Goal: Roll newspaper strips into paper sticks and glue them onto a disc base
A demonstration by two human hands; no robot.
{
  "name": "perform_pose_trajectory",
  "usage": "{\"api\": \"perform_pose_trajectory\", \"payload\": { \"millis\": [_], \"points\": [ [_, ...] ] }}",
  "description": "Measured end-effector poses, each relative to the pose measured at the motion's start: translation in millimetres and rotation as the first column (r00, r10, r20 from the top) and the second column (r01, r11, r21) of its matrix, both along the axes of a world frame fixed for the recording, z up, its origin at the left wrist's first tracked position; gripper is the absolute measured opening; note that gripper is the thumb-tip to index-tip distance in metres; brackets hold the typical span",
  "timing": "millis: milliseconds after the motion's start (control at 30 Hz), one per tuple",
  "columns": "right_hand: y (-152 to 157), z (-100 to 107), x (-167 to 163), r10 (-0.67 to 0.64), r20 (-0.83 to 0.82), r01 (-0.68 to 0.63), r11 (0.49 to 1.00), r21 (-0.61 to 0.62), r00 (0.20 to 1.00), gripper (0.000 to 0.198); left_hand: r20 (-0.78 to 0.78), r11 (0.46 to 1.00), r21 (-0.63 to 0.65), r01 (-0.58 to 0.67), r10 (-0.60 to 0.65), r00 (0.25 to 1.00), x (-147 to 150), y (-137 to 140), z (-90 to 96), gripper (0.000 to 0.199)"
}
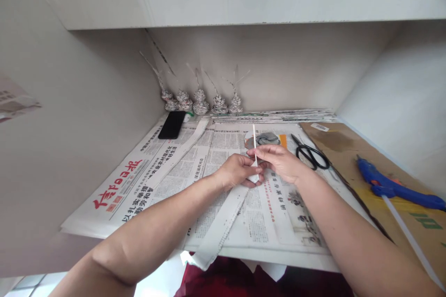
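In the center of the frame, a white paper strip runs from the person's fingers down to the lower middle, where its loose end passes over the front edge of the newspaper-covered table. The left hand pinches the upper end of this strip, around the foot of a thin white stick, which stands almost upright. The right hand has its thumb and fingertips closed on the same stick; how the paper turns beneath the fingers is hidden. The strip is probably very light, soft and easy to crease or tear, so a gentle hold near its bent end seems best, with the long tail free. The stick looks stiffer, but so slender that it may bend; it is better to take it low, close to the paper.
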State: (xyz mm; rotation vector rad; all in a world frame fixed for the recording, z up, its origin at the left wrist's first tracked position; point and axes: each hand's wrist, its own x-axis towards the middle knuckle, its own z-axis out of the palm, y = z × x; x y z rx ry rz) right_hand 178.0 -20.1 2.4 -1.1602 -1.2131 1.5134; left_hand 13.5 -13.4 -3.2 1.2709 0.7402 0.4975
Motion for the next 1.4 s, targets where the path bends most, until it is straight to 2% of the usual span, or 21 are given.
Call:
{"api": "perform_pose_trajectory", "payload": {
  "millis": [33,167,200,367,533,567,700,733,867,900,1033,1100,1200,1233,1367,1400],
  "points": [
    [0.3,0.2,0.1,-0.014,0.014,0.014,1.0,0.012,1.0,0.03,-0.002,1.0,-0.001,0.008,-0.008,1.0,0.0,-0.1,0.2,0.04],
    [2.4,-1.1,-1.6,-0.208,0.021,0.207,0.977,0.044,0.978,0.03,-0.014,0.999,-0.006,0.038,-0.038,0.999,0.1,-0.3,-0.1,0.041],
    [2.5,-1.3,-1.8,-0.213,0.008,0.212,0.976,0.04,0.977,0.03,-0.018,0.999,-0.009,0.036,-0.036,0.999,0.1,-0.2,-0.2,0.041],
    [1.1,-0.5,0.5,0.014,0.012,-0.014,1.0,0.004,1.0,0.031,-0.019,1.0,-0.002,0.009,-0.01,1.0,-0.1,0.7,-0.7,0.04],
    [1.6,0.9,0.1,-0.2,0.036,0.197,0.978,0.073,0.979,0.033,-0.025,0.999,-0.001,0.037,-0.037,0.999,0.2,0.7,-2.2,0.041],
    [1.4,1.5,0.1,-0.183,0.021,0.181,0.981,0.072,0.983,0.032,-0.025,0.999,0.0,0.038,-0.038,0.999,0.3,0.8,-2.4,0.041],
    [0.3,1.7,1.2,0.026,0.022,-0.027,0.999,0.037,0.999,0.033,-0.032,0.999,0.015,0.029,-0.029,0.999,-0.1,1.2,-1.8,0.04],
    [0.5,1.0,1.3,0.015,0.031,-0.017,0.999,0.037,0.999,0.031,-0.035,0.999,0.015,0.034,-0.034,0.999,-0.2,1.1,-1.5,0.039],
    [2.7,-1.4,1.9,-0.175,0.014,0.174,0.983,0.06,0.984,0.032,-0.044,0.998,0.011,0.06,-0.059,0.997,-0.5,0.6,-0.7,0.036],
    [2.9,-1.2,2.3,-0.168,0.002,0.168,0.984,0.057,0.986,0.031,-0.043,0.998,0.01,0.058,-0.057,0.997,-0.6,0.6,-0.7,0.036],
    [1.9,1.5,3.8,0.01,0.017,-0.011,0.999,0.047,1.0,0.029,-0.029,1.0,0.007,0.028,-0.027,0.999,-1.5,0.8,-0.6,0.034],
    [1.8,1.7,3.2,-0.027,0.037,0.025,0.998,0.053,0.999,0.026,-0.033,0.999,0.011,0.035,-0.035,0.999,-1.8,0.8,-0.4,0.034],
    [2.0,0.9,2.0,-0.155,0.011,0.154,0.986,0.071,0.988,0.03,-0.036,0.998,0.017,0.062,-0.061,0.997,-1.8,1.0,-0.4,0.035],
    [2.0,0.8,2.0,-0.15,-0.001,0.15,0.986,0.07,0.989,0.029,-0.036,0.998,0.016,0.059,-0.058,0.998,-1.7,1.2,-0.4,0.035],
    [1.1,0.9,2.9,0.023,0.029,-0.024,0.999,0.032,0.999,0.028,-0.034,1.0,-0.001,0.031,-0.031,0.999,-1.1,1.9,-0.3,0.037],
    [1.2,0.7,2.9,0.021,0.038,-0.022,0.999,0.029,0.999,0.027,-0.035,0.999,-0.002,0.036,-0.036,0.999,-1.0,1.9,-0.2,0.037]
  ]
}}
